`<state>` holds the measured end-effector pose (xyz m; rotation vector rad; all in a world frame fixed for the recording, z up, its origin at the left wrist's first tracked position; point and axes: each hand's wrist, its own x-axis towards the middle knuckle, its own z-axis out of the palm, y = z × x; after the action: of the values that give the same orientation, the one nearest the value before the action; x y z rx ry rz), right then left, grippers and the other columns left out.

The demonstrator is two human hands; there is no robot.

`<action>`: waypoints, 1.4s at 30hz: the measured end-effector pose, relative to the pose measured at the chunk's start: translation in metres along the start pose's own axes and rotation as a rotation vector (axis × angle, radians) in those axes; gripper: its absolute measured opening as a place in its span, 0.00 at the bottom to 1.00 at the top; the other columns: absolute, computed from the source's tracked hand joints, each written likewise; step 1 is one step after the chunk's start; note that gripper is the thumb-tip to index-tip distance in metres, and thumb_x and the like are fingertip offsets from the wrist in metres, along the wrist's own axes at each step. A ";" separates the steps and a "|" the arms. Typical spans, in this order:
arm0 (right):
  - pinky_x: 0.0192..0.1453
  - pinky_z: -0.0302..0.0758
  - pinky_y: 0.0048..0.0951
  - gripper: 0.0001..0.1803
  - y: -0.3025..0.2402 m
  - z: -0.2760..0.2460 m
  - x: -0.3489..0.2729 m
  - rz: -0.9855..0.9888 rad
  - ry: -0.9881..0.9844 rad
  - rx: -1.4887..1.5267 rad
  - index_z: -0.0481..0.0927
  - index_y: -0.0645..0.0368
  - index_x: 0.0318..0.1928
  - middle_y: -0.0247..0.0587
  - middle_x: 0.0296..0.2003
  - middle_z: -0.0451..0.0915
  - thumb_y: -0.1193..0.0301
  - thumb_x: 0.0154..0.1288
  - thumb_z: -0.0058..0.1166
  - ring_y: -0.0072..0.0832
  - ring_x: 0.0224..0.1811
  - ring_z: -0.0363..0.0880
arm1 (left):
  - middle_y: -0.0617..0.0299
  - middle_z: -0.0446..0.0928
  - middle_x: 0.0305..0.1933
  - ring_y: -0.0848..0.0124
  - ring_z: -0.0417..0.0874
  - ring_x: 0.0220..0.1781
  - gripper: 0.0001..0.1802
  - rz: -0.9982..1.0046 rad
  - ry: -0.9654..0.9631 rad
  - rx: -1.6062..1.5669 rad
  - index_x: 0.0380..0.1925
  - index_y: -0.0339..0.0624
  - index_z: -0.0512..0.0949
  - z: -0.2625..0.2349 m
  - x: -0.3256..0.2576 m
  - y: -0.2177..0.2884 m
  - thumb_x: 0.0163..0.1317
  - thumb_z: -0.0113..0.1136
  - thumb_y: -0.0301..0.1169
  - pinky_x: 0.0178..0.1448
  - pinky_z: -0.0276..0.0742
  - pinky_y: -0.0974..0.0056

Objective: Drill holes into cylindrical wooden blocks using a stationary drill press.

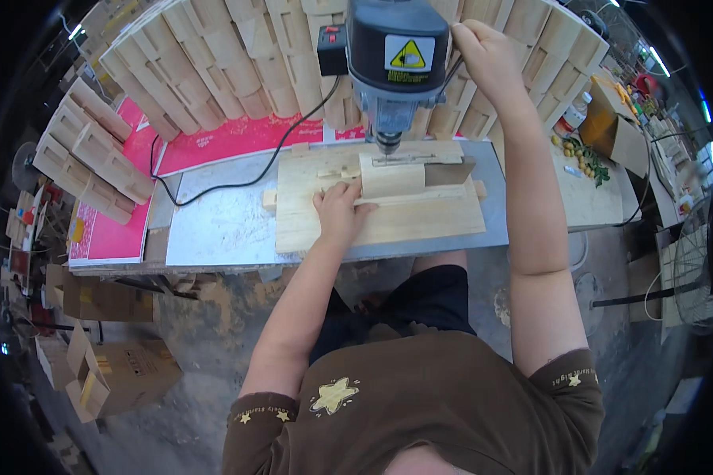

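Note:
A pale wooden block (396, 180) with a slot in its upper face lies on a flat wooden board (420, 222). My left hand (342, 212) holds the block's left end, its thumb along the near side and the other fingers resting on the board. Above the block stands a dark blue drill press (396, 47); its chuck (387, 142) is low over the slot, and whether the bit touches wood I cannot tell. My right hand (483, 51) is closed round the drill press handle (454, 67). A flat grey-brown piece (449, 172) sits at the block's right end.
Stacked wooden blocks (214, 71) wall the back of the table, more (95, 150) at left. A black cable (238, 186) crosses the metal tabletop (214, 229). Fruit (582, 158) lies at right. Cardboard boxes (127, 380) stand on the floor left, a fan (685, 277) right.

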<state>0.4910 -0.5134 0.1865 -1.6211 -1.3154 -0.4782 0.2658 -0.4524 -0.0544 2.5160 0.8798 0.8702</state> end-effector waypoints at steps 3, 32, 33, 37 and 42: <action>0.29 0.65 0.24 0.16 -0.025 -0.011 -0.034 0.107 -0.015 0.041 0.76 0.65 0.30 0.34 0.17 0.70 0.63 0.64 0.46 0.18 0.22 0.66 | 0.65 0.72 0.29 0.64 0.73 0.40 0.23 -0.031 -0.004 -0.038 0.43 0.54 0.78 -0.003 0.001 0.000 0.43 0.68 0.39 0.52 0.55 0.53; 0.37 0.69 0.35 0.04 0.005 0.021 -0.152 -0.126 0.149 0.200 0.77 0.62 0.34 0.45 0.28 0.77 0.75 0.60 0.50 0.39 0.29 0.74 | 0.66 0.72 0.29 0.66 0.73 0.40 0.26 -0.023 -0.007 -0.019 0.48 0.55 0.77 0.002 -0.003 -0.002 0.45 0.67 0.39 0.51 0.54 0.57; 0.34 0.69 0.35 0.04 -0.004 0.009 -0.135 -0.132 0.156 0.184 0.77 0.61 0.32 0.44 0.25 0.76 0.75 0.60 0.50 0.38 0.26 0.74 | 0.66 0.73 0.30 0.66 0.73 0.41 0.27 -0.025 -0.014 -0.015 0.49 0.56 0.76 0.003 -0.004 -0.002 0.45 0.67 0.40 0.51 0.54 0.56; 0.31 0.66 0.23 0.17 -0.013 -0.002 -0.037 0.015 0.068 -0.048 0.77 0.65 0.38 0.33 0.22 0.72 0.61 0.68 0.43 0.22 0.23 0.68 | 0.67 0.73 0.30 0.66 0.73 0.41 0.26 -0.061 -0.042 -0.029 0.48 0.56 0.77 -0.001 -0.003 0.001 0.45 0.67 0.40 0.52 0.53 0.56; 0.40 0.72 0.36 0.17 0.030 0.023 0.022 0.054 -0.003 -0.218 0.77 0.65 0.33 0.55 0.29 0.78 0.62 0.64 0.43 0.44 0.34 0.78 | 0.66 0.72 0.30 0.66 0.73 0.40 0.31 -0.085 -0.060 -0.061 0.50 0.56 0.77 0.001 0.001 0.006 0.40 0.71 0.40 0.51 0.54 0.54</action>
<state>0.5194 -0.4811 0.1801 -1.8315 -1.2527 -0.6036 0.2697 -0.4563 -0.0514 2.4212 0.9193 0.7792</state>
